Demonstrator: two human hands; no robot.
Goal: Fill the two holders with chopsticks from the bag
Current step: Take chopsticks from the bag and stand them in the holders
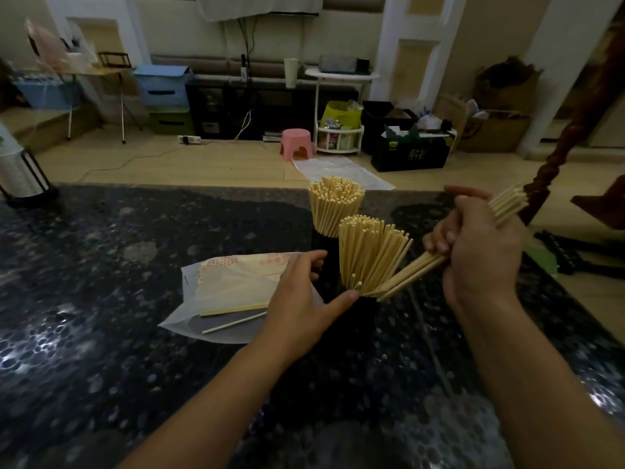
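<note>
Wooden bundle [419, 265] in right grip [480, 255] touches near holder's [367, 308] rim.

Dark speckled countertop [101, 265] – pink stool [296, 143] on floor beyond, blue bins [162, 84], white side table [341, 76].

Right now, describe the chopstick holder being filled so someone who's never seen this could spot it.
On the dark speckled counter, two dark holders packed with pale chopsticks stand just right of a white plastic bag. The one you want is the nearer holder, steadied by the left hand. Unlike the tidy far holder, its sticks fan out, and the right hand feeds a bundle into it.
</note>
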